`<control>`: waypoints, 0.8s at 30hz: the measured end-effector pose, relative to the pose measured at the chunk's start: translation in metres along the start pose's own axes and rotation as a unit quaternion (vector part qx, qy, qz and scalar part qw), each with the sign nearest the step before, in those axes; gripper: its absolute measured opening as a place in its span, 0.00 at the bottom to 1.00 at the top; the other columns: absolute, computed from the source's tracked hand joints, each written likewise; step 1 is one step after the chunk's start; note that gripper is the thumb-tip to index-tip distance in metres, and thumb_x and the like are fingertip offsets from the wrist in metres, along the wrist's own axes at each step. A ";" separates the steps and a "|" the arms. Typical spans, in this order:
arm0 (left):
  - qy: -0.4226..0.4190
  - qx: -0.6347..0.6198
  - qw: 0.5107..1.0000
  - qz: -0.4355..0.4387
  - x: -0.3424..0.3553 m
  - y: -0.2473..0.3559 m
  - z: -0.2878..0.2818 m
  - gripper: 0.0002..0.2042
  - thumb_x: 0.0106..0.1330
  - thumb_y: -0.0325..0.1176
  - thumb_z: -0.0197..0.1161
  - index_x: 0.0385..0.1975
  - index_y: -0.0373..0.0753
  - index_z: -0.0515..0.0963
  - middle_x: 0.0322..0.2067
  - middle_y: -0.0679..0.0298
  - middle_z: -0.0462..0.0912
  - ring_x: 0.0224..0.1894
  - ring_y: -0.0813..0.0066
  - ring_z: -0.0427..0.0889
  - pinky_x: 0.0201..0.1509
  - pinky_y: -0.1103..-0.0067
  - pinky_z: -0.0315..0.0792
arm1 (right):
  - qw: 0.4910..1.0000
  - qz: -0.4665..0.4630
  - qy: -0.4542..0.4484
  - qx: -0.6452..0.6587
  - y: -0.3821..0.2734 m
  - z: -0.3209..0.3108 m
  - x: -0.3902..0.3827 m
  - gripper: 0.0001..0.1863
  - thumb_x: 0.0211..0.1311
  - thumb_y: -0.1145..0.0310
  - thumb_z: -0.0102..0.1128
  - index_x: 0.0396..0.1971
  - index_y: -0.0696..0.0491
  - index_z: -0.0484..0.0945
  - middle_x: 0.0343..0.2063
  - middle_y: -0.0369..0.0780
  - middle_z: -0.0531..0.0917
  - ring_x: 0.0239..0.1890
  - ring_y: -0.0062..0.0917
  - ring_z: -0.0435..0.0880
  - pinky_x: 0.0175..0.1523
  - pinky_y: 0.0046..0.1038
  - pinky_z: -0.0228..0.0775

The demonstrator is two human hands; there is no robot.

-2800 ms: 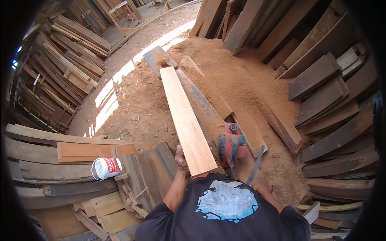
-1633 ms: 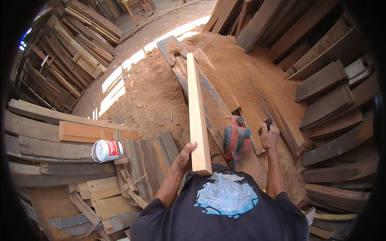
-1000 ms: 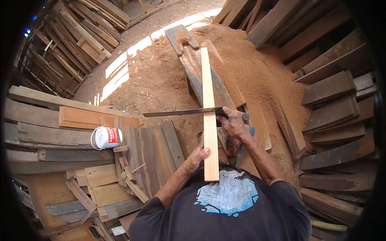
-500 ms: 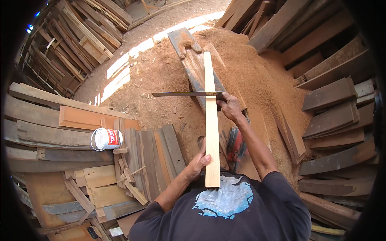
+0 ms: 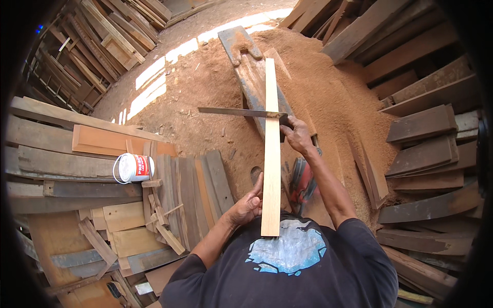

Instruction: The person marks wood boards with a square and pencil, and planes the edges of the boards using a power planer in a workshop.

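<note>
A long pale wooden board (image 5: 272,169) reaches from close to my chest out over a weathered bench (image 5: 254,77). Across its far half lies a try square (image 5: 231,111), its dark blade sticking out well past the board's left edge. My right hand (image 5: 298,136) is closed on the square's stock at the board's right edge; some fingertips are hidden. Lower down, my left hand (image 5: 245,208) supports the board at its left edge. Its thumb is off the top face, the index finger points along the side, and other fingers are partly hidden by the board.
A red and black power tool (image 5: 303,179) lies below my right forearm. Sawdust (image 5: 334,102) is heaped right of the bench. Stacked planks (image 5: 421,149) line the right side. At left, a white paint bucket (image 5: 134,167) sits on more planks (image 5: 67,167).
My left thumb has come off the board's top face. The square's blade has tilted, its free end now farther away. The board has shifted slightly away from me.
</note>
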State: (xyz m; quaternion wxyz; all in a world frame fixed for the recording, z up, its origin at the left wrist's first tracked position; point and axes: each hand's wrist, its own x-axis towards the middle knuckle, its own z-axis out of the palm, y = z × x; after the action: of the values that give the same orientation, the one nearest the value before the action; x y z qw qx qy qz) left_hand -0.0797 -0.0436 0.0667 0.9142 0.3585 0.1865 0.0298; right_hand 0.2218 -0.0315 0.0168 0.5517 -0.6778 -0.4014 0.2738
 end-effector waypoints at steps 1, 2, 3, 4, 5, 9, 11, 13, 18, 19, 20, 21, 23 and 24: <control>0.003 -0.004 1.000 -0.010 -0.002 -0.010 -0.009 0.53 0.53 0.65 0.74 0.72 0.39 0.57 0.54 0.58 0.78 0.55 0.68 0.80 0.61 0.69 0.76 | 1.000 0.013 -0.012 -0.019 -0.018 -0.003 -0.010 0.11 0.65 0.73 0.63 0.45 0.59 0.83 0.39 0.43 0.88 0.43 0.29 0.86 0.52 0.31 0.77; 0.005 -0.007 1.000 -0.022 -0.004 -0.018 -0.017 0.53 0.53 0.64 0.75 0.73 0.41 0.57 0.55 0.59 0.78 0.56 0.68 0.80 0.61 0.69 0.76 | 0.999 0.026 -0.022 -0.038 -0.028 -0.003 -0.022 0.11 0.64 0.72 0.63 0.45 0.59 0.83 0.39 0.44 0.88 0.43 0.29 0.86 0.52 0.32 0.77; 0.009 0.007 1.000 -0.016 -0.004 -0.015 -0.015 0.53 0.52 0.64 0.75 0.73 0.41 0.57 0.55 0.59 0.78 0.56 0.68 0.80 0.61 0.70 0.76 | 0.998 0.021 -0.014 -0.055 -0.028 -0.003 -0.040 0.13 0.63 0.71 0.64 0.45 0.60 0.84 0.38 0.44 0.88 0.42 0.29 0.86 0.52 0.31 0.76; 0.023 0.012 1.000 -0.006 -0.005 -0.013 -0.012 0.53 0.52 0.64 0.75 0.73 0.41 0.57 0.55 0.59 0.78 0.56 0.69 0.80 0.61 0.70 0.77 | 0.998 0.016 -0.034 -0.056 -0.045 -0.001 -0.059 0.13 0.64 0.71 0.64 0.46 0.60 0.84 0.38 0.44 0.88 0.42 0.29 0.86 0.52 0.31 0.77; 0.035 0.017 0.999 0.005 -0.005 -0.010 -0.007 0.54 0.52 0.64 0.76 0.73 0.41 0.57 0.55 0.59 0.78 0.56 0.69 0.80 0.61 0.70 0.77 | 0.997 0.010 -0.054 -0.058 -0.074 -0.005 -0.078 0.13 0.65 0.71 0.63 0.46 0.60 0.83 0.39 0.44 0.87 0.41 0.29 0.86 0.51 0.31 0.77; 0.014 0.095 0.991 0.089 0.010 0.020 0.022 0.48 0.58 0.66 0.69 0.71 0.39 0.60 0.53 0.58 0.79 0.51 0.70 0.84 0.56 0.71 0.81 | 0.996 0.038 -0.063 0.059 -0.149 -0.022 -0.146 0.10 0.66 0.75 0.63 0.44 0.62 0.82 0.36 0.44 0.86 0.40 0.26 0.85 0.47 0.28 0.77; 0.009 0.096 0.992 0.085 0.016 0.023 0.025 0.45 0.61 0.68 0.64 0.67 0.36 0.65 0.51 0.58 0.80 0.49 0.71 0.84 0.51 0.73 0.82 | 0.995 0.017 -0.073 0.073 -0.166 -0.032 -0.157 0.09 0.66 0.76 0.63 0.43 0.62 0.81 0.34 0.43 0.85 0.38 0.24 0.85 0.45 0.27 0.77; 0.006 0.089 0.991 0.098 0.027 0.040 0.051 0.43 0.63 0.69 0.61 0.64 0.34 0.67 0.49 0.58 0.81 0.48 0.71 0.84 0.50 0.74 0.82 | 0.996 -0.034 -0.065 0.044 -0.174 -0.042 -0.159 0.08 0.66 0.77 0.63 0.43 0.63 0.81 0.33 0.41 0.85 0.36 0.22 0.84 0.42 0.26 0.77; -0.006 0.140 0.980 0.140 0.035 0.068 0.091 0.39 0.70 0.68 0.53 0.62 0.34 0.69 0.46 0.63 0.80 0.46 0.79 0.81 0.47 0.79 0.79 | 0.997 -0.037 -0.069 0.015 -0.185 -0.064 -0.143 0.08 0.65 0.75 0.66 0.42 0.60 0.81 0.31 0.42 0.85 0.32 0.23 0.83 0.40 0.29 0.76; -0.031 0.114 0.984 0.134 0.037 0.069 0.090 0.39 0.70 0.66 0.55 0.65 0.35 0.63 0.51 0.57 0.78 0.49 0.71 0.82 0.48 0.73 0.81 | 0.997 -0.047 -0.064 0.023 -0.182 -0.065 -0.141 0.08 0.64 0.75 0.66 0.42 0.60 0.81 0.31 0.42 0.85 0.32 0.23 0.84 0.40 0.29 0.76; -0.056 0.087 0.986 0.129 0.041 0.068 0.086 0.40 0.69 0.63 0.57 0.68 0.35 0.57 0.55 0.52 0.76 0.52 0.62 0.83 0.49 0.66 0.84 | 0.996 -0.056 -0.061 0.030 -0.181 -0.066 -0.140 0.09 0.64 0.75 0.66 0.42 0.60 0.81 0.31 0.42 0.85 0.32 0.23 0.84 0.40 0.28 0.76; -0.079 0.059 0.988 0.123 0.043 0.066 0.082 0.42 0.69 0.61 0.59 0.70 0.36 0.52 0.59 0.46 0.73 0.56 0.54 0.84 0.50 0.60 0.87 | 0.995 -0.064 -0.059 0.040 -0.180 -0.066 -0.139 0.09 0.64 0.75 0.66 0.42 0.61 0.81 0.32 0.42 0.85 0.33 0.23 0.84 0.41 0.28 0.77; -0.085 0.051 0.987 0.130 0.046 0.064 0.080 0.42 0.69 0.61 0.58 0.71 0.36 0.52 0.60 0.47 0.73 0.58 0.55 0.82 0.53 0.60 0.86 | 0.996 -0.059 -0.068 0.028 -0.186 -0.069 -0.138 0.09 0.64 0.75 0.66 0.43 0.61 0.81 0.32 0.42 0.85 0.33 0.22 0.84 0.42 0.28 0.77; -0.087 0.047 0.986 0.133 0.047 0.063 0.079 0.42 0.69 0.61 0.58 0.71 0.37 0.52 0.60 0.47 0.73 0.59 0.55 0.81 0.54 0.61 0.85 | 0.996 -0.055 -0.073 0.023 -0.188 -0.070 -0.138 0.10 0.64 0.75 0.66 0.43 0.61 0.81 0.32 0.42 0.85 0.33 0.22 0.84 0.42 0.28 0.77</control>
State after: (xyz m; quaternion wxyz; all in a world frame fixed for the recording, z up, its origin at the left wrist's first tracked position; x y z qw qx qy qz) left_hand -0.0024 -0.0395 0.1469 0.8972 0.4235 0.0580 0.1109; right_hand 0.1604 -0.1728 0.2060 0.5509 -0.6199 -0.4708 0.3010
